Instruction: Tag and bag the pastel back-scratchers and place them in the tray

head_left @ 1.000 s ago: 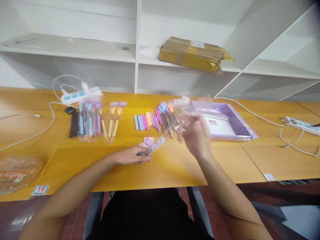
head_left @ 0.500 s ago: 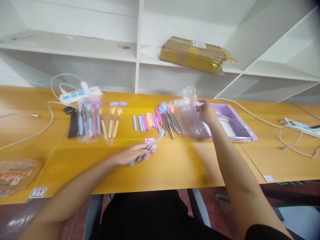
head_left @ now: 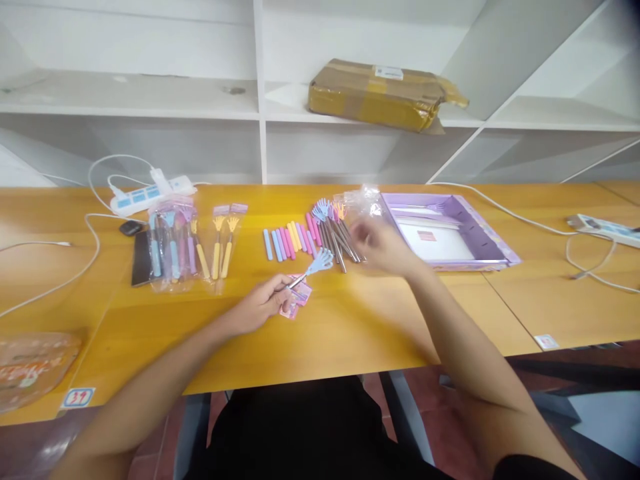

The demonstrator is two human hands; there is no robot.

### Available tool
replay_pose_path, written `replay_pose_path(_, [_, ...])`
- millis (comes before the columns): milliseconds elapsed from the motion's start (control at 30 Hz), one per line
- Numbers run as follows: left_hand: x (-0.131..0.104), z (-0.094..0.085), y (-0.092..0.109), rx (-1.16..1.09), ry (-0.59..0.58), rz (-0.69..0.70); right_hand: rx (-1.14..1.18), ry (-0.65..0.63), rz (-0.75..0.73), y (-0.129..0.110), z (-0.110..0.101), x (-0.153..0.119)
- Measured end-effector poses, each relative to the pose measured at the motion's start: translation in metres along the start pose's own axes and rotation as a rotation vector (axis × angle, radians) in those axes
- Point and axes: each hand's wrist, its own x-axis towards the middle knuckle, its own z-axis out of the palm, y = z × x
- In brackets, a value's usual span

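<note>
My left hand (head_left: 260, 303) is closed around a back scratcher (head_left: 320, 261) with a light blue hand-shaped head and a metal rod; the fingers hide its lower end. Small pink printed cards (head_left: 299, 301) show on the table at those fingertips. My right hand (head_left: 375, 245) is smeared by motion beside the clear plastic bags (head_left: 367, 200), so its grip is unclear. Close to it lies a pile of metal rods (head_left: 337, 241) with blue and orange hand-shaped heads. Left of the pile are several blue, pink, yellow and purple handle sleeves (head_left: 291, 241).
A purple open box (head_left: 450, 263) stands at right, with a white power strip (head_left: 607, 229) beyond it. Bagged scratchers (head_left: 173, 247) lie at left over a black flat object (head_left: 141, 260), near another power strip (head_left: 153, 195). A taped carton (head_left: 375, 97) rests on the shelf.
My right hand has come left from the purple box toward the rods, uncovering the box's inside. The back scratcher in my left hand has turned so its spread head shows.
</note>
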Motion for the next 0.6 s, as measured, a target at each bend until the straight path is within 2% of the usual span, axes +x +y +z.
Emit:
replay_pose_path(33, [-0.001, 0.001, -0.001, 0.126, 0.016, 0.033, 0.153, -0.229, -0.073, -0.025, 0.014, -0.017])
replay_pose_path(67, [-0.003, 0.004, -0.002, 0.273, 0.023, 0.070, 0.299, -0.380, -0.116, -0.047, 0.029, -0.034])
replay_pose_path(100, [-0.005, 0.007, -0.002, 0.428, 0.024, 0.119, 0.432, -0.468, -0.146, -0.066, 0.046, -0.049])
replay_pose_path(133, [-0.007, 0.011, -0.003, 0.581, 0.028, 0.185, 0.531, -0.503, -0.160, -0.081, 0.062, -0.061])
replay_pose_path(167, [-0.009, 0.016, -0.003, 0.722, 0.042, 0.266, 0.589, -0.509, -0.151, -0.091, 0.077, -0.071])
replay_pose_path(233, [-0.011, 0.025, -0.005, 0.952, 0.119, 0.414, 0.676, -0.429, -0.073, -0.100, 0.103, -0.082])
replay_pose_path(300, [-0.011, 0.030, -0.008, 1.106, 0.204, 0.447, 0.762, -0.352, 0.033, -0.099, 0.121, -0.085])
replay_pose_path(367, [-0.008, 0.029, -0.012, 1.192, 0.213, 0.351, 0.884, -0.344, 0.130, -0.095, 0.134, -0.084])
replay_pose_path(500, [0.001, 0.017, -0.017, 1.202, 0.093, 0.057, 1.079, -0.326, 0.255, -0.096, 0.146, -0.083])
replay_pose_path(600, [0.007, 0.009, -0.016, 1.168, 0.079, -0.011, 1.137, -0.285, 0.295, -0.102, 0.147, -0.082])
